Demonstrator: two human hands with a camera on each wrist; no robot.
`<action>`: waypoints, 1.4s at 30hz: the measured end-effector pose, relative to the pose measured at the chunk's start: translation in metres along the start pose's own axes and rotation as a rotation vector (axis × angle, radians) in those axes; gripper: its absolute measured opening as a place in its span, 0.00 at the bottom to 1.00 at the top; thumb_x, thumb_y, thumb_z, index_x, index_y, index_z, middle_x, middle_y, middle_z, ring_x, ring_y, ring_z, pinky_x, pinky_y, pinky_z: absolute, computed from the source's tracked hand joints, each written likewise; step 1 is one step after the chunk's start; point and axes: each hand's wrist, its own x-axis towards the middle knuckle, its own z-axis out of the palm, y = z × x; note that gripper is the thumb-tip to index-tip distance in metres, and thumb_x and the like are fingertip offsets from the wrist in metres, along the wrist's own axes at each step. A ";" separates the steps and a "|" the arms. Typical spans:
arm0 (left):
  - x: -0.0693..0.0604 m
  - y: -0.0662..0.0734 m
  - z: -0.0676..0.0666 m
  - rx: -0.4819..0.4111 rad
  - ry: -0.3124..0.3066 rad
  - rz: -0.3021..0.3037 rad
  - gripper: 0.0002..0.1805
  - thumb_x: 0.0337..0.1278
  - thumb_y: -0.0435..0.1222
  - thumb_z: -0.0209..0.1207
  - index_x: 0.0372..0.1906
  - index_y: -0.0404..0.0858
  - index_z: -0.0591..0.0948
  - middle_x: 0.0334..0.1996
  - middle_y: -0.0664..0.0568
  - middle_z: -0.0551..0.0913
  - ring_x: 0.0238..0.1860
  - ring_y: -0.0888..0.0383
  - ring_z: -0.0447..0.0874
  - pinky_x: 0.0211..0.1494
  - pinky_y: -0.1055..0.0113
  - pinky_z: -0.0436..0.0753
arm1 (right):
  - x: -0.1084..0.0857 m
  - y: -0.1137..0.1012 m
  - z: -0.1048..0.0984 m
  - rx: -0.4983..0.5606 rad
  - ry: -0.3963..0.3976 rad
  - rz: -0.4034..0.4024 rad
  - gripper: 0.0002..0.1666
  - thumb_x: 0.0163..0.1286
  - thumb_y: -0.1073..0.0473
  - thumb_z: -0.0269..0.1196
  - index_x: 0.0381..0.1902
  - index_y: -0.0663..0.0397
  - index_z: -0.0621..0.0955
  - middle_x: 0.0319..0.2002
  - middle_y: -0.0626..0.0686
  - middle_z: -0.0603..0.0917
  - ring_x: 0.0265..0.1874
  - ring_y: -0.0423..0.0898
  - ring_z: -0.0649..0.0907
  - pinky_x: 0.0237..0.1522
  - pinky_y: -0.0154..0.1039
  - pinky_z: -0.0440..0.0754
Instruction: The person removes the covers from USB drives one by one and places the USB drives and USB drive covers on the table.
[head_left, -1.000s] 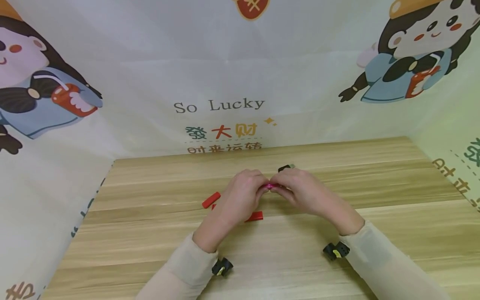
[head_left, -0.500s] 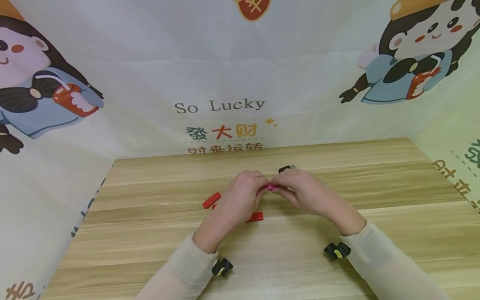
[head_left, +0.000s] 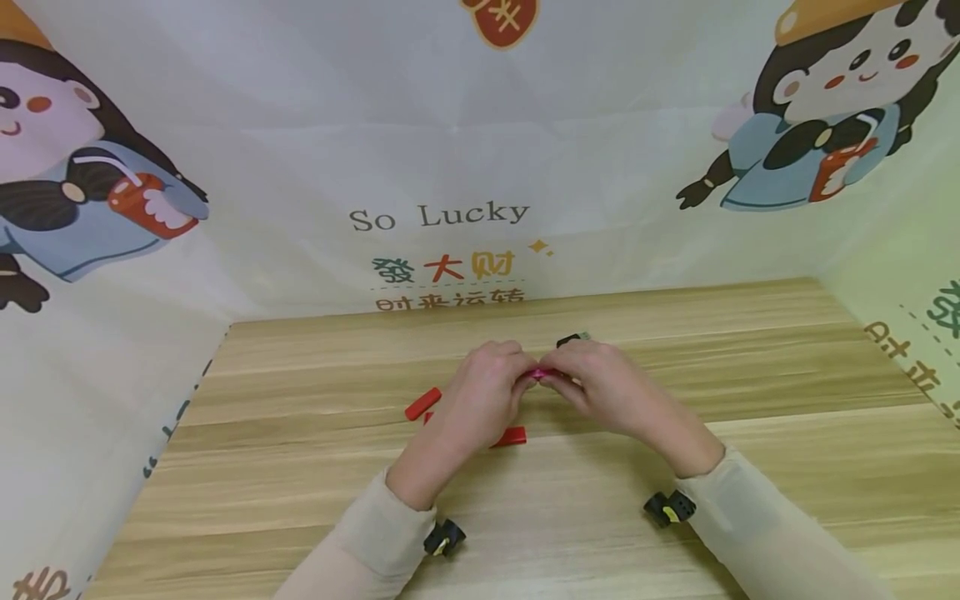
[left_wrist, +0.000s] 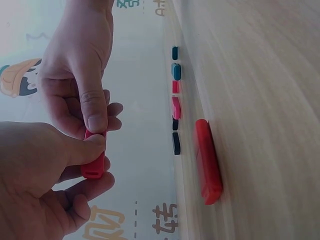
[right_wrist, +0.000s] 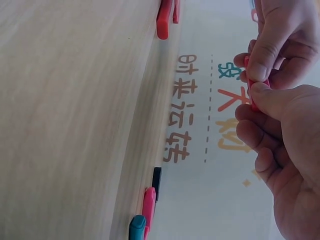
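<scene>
My left hand (head_left: 483, 392) and right hand (head_left: 603, 387) meet above the table, pinching opposite ends of a small pink USB stick (head_left: 537, 374). In the left wrist view the stick (left_wrist: 93, 167) is held between thumbs and fingers, a slot in its lower end. Fingers cover much of it, so I cannot tell whether its two parts are joined. Just beyond the right hand lies a black USB stick (head_left: 572, 340) with a metal plug. Red pieces lie by the left hand: one at its left (head_left: 423, 403), another partly under the forearm (head_left: 513, 436).
Teal (left_wrist: 176, 71), pink (left_wrist: 176, 107) and black (left_wrist: 176, 143) pieces lie in a row on the wooden table (head_left: 300, 500), mostly hidden by my hands in the head view. A printed cloth (head_left: 300, 150) stands around the back and sides.
</scene>
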 end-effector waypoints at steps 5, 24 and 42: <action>0.000 -0.001 0.001 -0.005 0.004 -0.002 0.04 0.71 0.31 0.67 0.41 0.37 0.90 0.27 0.55 0.79 0.31 0.56 0.77 0.40 0.61 0.79 | 0.000 -0.001 0.002 -0.011 0.017 -0.012 0.08 0.73 0.63 0.71 0.47 0.58 0.89 0.41 0.51 0.91 0.40 0.46 0.89 0.47 0.44 0.88; -0.001 0.000 -0.001 0.013 0.029 0.007 0.03 0.71 0.32 0.67 0.40 0.38 0.90 0.28 0.55 0.79 0.30 0.55 0.76 0.38 0.61 0.78 | 0.000 -0.002 0.004 -0.029 0.061 -0.027 0.08 0.72 0.64 0.72 0.47 0.60 0.89 0.40 0.53 0.91 0.39 0.48 0.89 0.46 0.44 0.88; -0.001 -0.001 -0.002 0.009 0.015 0.027 0.02 0.70 0.32 0.68 0.41 0.40 0.90 0.28 0.56 0.79 0.31 0.56 0.76 0.39 0.61 0.78 | -0.001 0.000 -0.001 0.027 0.020 -0.023 0.08 0.73 0.64 0.71 0.48 0.59 0.89 0.42 0.51 0.91 0.40 0.45 0.89 0.46 0.43 0.88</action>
